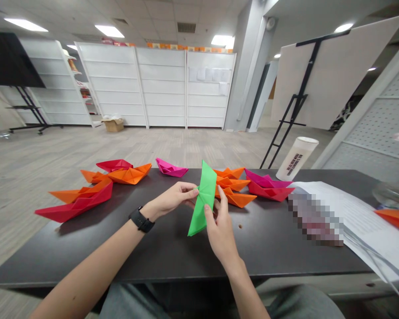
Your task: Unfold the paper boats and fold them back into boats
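A folded green paper piece (204,195) is held upright and slightly tilted above the dark table (119,252). My left hand (173,199) pinches its left edge between thumb and fingers; a black band circles that wrist. On the right side, my right hand (221,226) grips the same piece, its thumb on the front face and some fingers hidden behind. Just behind the hands stand several orange paper boats (241,200), partly covered by the green paper. A magenta boat (171,168) lies near the far edge.
Red boats (76,207) and orange boats (130,174) sit at the left. Towards the right are a magenta boat (264,180), a red boat (271,192), a white cup (296,158), printed sheets (369,217), a cable and another orange paper piece (397,220).
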`<action>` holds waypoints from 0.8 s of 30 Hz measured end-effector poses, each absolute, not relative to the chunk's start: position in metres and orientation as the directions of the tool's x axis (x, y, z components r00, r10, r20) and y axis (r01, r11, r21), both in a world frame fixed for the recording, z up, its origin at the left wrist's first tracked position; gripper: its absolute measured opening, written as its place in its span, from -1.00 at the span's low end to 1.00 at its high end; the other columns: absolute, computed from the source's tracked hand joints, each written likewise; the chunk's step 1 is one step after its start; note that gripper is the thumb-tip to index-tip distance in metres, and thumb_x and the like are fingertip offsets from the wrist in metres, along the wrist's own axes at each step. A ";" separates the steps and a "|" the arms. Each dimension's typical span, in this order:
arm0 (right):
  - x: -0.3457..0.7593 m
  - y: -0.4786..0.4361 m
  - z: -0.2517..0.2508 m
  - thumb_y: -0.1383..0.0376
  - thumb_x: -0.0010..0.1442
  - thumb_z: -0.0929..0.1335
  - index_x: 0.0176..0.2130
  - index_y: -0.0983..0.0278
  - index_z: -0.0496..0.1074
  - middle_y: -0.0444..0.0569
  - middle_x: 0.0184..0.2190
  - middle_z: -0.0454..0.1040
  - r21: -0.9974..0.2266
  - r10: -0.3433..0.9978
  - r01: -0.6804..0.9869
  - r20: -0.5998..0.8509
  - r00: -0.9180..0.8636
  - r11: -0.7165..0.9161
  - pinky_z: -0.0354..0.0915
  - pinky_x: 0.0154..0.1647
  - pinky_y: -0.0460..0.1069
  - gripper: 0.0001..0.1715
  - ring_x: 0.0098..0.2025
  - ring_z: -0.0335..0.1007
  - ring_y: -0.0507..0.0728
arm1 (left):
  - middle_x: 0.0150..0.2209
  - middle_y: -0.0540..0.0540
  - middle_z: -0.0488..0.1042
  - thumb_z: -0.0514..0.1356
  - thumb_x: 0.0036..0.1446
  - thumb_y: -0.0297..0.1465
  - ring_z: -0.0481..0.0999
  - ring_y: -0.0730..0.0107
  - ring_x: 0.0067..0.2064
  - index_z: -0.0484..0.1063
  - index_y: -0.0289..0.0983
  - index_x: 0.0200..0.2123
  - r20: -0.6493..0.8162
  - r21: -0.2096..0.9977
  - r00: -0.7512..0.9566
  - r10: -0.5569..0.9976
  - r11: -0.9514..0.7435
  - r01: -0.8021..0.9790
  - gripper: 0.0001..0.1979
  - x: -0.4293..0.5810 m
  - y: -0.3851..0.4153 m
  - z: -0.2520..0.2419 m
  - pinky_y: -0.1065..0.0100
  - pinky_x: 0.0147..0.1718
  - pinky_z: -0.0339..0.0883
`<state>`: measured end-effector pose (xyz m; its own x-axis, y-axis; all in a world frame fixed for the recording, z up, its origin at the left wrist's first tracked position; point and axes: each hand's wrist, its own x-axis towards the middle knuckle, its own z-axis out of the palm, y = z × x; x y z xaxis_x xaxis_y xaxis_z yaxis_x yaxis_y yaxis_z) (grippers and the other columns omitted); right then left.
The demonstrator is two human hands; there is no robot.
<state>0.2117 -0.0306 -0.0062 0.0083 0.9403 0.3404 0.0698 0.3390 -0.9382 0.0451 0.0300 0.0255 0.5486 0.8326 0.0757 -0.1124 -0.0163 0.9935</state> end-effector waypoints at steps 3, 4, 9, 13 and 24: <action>0.211 -0.032 -0.005 0.15 0.25 0.35 0.40 0.19 -0.10 0.16 0.15 0.43 -0.928 0.936 0.128 0.352 -0.006 0.350 0.32 0.12 0.18 -0.11 0.11 0.44 0.28 | -0.42 -0.04 0.54 0.42 -0.03 -0.17 0.51 0.39 -0.36 0.54 -0.34 -0.38 0.078 0.995 0.535 0.841 -0.035 -0.091 -0.67 0.046 0.029 0.027 0.39 -0.31 0.34; 0.210 -0.033 -0.004 0.16 0.18 0.41 0.40 0.18 -0.09 0.15 0.14 0.43 -0.925 0.938 0.163 0.347 -0.008 0.344 0.33 0.11 0.19 -0.03 0.10 0.44 0.30 | -0.43 -0.03 0.54 0.45 -0.07 -0.22 0.50 0.41 -0.37 0.54 -0.34 -0.40 0.085 0.996 0.532 0.842 -0.055 -0.072 -0.70 0.046 0.028 0.027 0.41 -0.32 0.33; 0.207 -0.033 -0.003 0.20 0.09 0.45 0.38 0.20 -0.06 0.16 0.10 0.45 -0.911 0.942 0.272 0.332 0.040 0.309 0.32 0.09 0.23 0.03 0.10 0.42 0.35 | -0.47 -0.01 0.52 0.45 -0.06 -0.27 0.46 0.45 -0.42 0.52 -0.34 -0.46 0.106 0.989 0.544 0.832 -0.146 0.031 -0.73 0.050 0.025 0.031 0.43 -0.38 0.29; 0.210 -0.033 -0.006 0.16 0.24 0.34 0.36 0.23 0.01 0.17 0.14 0.40 -0.912 0.930 0.219 0.364 0.046 0.346 0.28 0.13 0.20 -0.19 0.11 0.40 0.30 | -0.46 -0.04 0.52 0.41 -0.02 -0.23 0.49 0.41 -0.43 0.47 -0.33 -0.44 0.086 0.994 0.487 0.869 -0.109 0.019 -0.70 0.052 0.023 0.036 0.37 -0.37 0.35; 0.222 -0.029 -0.004 0.09 0.36 0.18 -0.19 0.26 0.42 -0.05 -0.34 0.48 -0.924 0.928 0.214 0.349 0.135 0.316 0.23 -0.24 -0.02 -0.63 -0.30 0.36 0.13 | -0.39 0.04 0.46 0.41 -0.03 -0.24 0.46 0.46 -0.35 0.39 -0.27 -0.33 0.247 0.967 0.135 0.960 -0.235 -0.094 -0.68 0.048 0.035 0.034 0.42 -0.36 0.34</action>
<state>0.2218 -0.0292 -0.0043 0.1345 0.9275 0.3487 0.2141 0.3164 -0.9242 0.0477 0.0353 0.0343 0.1347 0.9597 0.2465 -0.0943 -0.2352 0.9673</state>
